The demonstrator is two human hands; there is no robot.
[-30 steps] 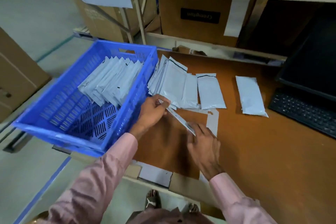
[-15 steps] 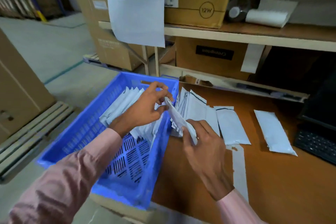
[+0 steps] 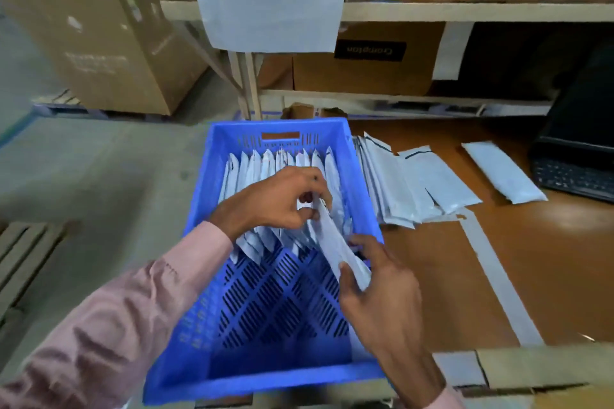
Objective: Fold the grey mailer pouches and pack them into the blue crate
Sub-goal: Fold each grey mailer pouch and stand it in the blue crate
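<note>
One folded pouch (image 3: 335, 242) hangs over the blue crate (image 3: 282, 378), pinched at its top by the left hand (image 3: 275, 201) and at its lower end by the right hand (image 3: 375, 289); a packed row (image 3: 265, 163) fills the far half; an unfolded stack (image 3: 398, 183) waits on the surface (image 3: 564, 276); the near half offers room, though the right wall sits close.

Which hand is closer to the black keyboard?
Right. The right hand holds a folded pouch at the crate's right wall, on the keyboard's side. The left hand is over the crate's middle, farther away.
</note>
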